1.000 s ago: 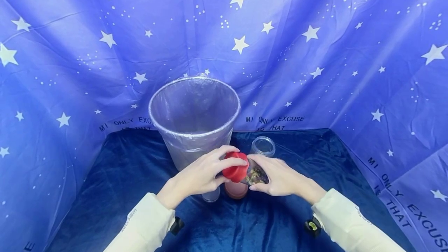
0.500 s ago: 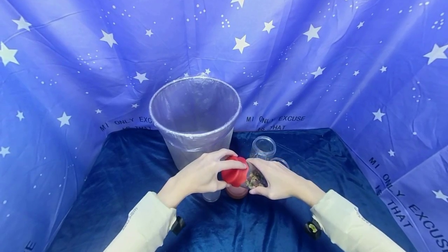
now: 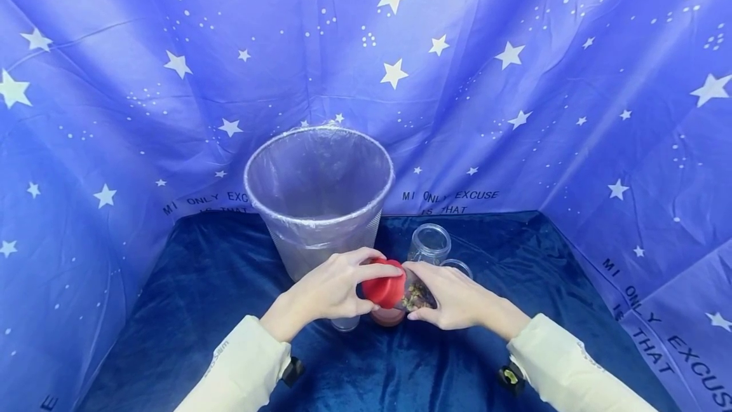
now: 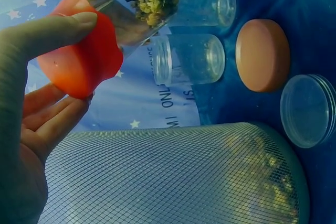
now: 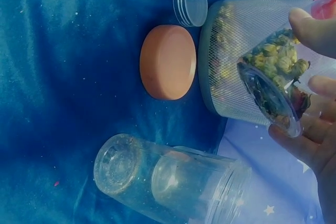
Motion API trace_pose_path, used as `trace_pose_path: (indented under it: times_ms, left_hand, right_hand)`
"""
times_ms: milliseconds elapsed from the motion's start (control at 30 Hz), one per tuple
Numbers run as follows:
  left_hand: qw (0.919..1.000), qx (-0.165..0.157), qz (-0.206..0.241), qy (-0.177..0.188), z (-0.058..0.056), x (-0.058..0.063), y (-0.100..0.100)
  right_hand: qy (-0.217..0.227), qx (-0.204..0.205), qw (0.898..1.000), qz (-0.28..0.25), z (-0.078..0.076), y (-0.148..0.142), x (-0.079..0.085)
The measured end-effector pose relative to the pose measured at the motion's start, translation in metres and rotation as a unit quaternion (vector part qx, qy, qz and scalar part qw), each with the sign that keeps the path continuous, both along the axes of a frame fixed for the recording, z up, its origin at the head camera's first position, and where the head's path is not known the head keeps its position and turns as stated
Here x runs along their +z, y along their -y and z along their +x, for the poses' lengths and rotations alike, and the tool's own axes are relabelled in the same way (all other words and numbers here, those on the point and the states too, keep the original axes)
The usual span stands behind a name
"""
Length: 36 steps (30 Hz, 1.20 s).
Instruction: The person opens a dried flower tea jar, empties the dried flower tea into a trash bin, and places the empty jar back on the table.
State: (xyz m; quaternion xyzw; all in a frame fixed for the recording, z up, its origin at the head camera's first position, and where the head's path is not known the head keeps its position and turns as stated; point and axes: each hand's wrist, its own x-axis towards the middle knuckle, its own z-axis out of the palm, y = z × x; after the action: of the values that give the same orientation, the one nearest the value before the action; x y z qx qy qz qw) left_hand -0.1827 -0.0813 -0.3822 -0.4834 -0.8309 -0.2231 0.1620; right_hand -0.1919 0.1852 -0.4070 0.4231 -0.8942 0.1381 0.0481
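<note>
In the head view my left hand (image 3: 332, 285) grips a red lid (image 3: 383, 286) with a wavy edge, thumb on one side and fingers on the other. The lid sits at the mouth of a clear jar (image 3: 419, 297), which lies tilted between my hands. My right hand (image 3: 460, 294) holds this jar around its body. Dried flowers (image 5: 278, 59), yellow-green and dark, lie inside near the base in the right wrist view. Whether the lid is fully seated cannot be told. Below the hands an orange-brown round lid (image 4: 262, 55) rests on the cloth.
A mesh bin (image 3: 320, 237) with a clear liner stands behind the left hand; yellowish bits show through its lower wall in the left wrist view. Two uncovered clear jars, a nearer one (image 5: 118, 166) and another (image 4: 189, 59), stand at the right. A clear round lid (image 4: 307, 111) lies by the bin.
Both hands have sunk slightly with the red lid and the jar, covering more of the orange-brown lid. The rim of a second clear jar has come into sight behind the right hand.
</note>
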Motion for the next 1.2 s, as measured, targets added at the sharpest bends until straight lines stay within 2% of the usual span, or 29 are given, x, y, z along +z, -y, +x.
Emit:
trace_pose_path:
  times_ms: [233, 433, 633, 833, 1200]
  left_hand:
    - [0.9997, 0.021, 0.001, 0.013, 0.002, 0.000, 0.000]
    - [0.9960, 0.062, 0.001, 0.064, 0.003, 0.002, -0.002]
    - [0.9903, 0.097, 0.009, 0.099, 0.003, 0.003, -0.005]
    - [0.9783, 0.147, 0.007, 0.146, 0.003, 0.006, -0.013]
    - [0.9522, 0.207, 0.039, 0.221, 0.006, 0.008, -0.021]
  right_hand:
    - [-0.011, -0.001, 1.000, -0.002, 0.000, 0.001, -0.001]
    - [-0.037, -0.006, 0.999, 0.002, 0.000, 0.002, -0.003]
    - [-0.051, -0.015, 0.999, -0.001, 0.001, 0.004, -0.002]
    - [-0.040, -0.018, 0.999, -0.003, 0.002, 0.003, -0.003]
    - [-0.054, -0.026, 0.998, -0.005, 0.003, 0.002, -0.004]
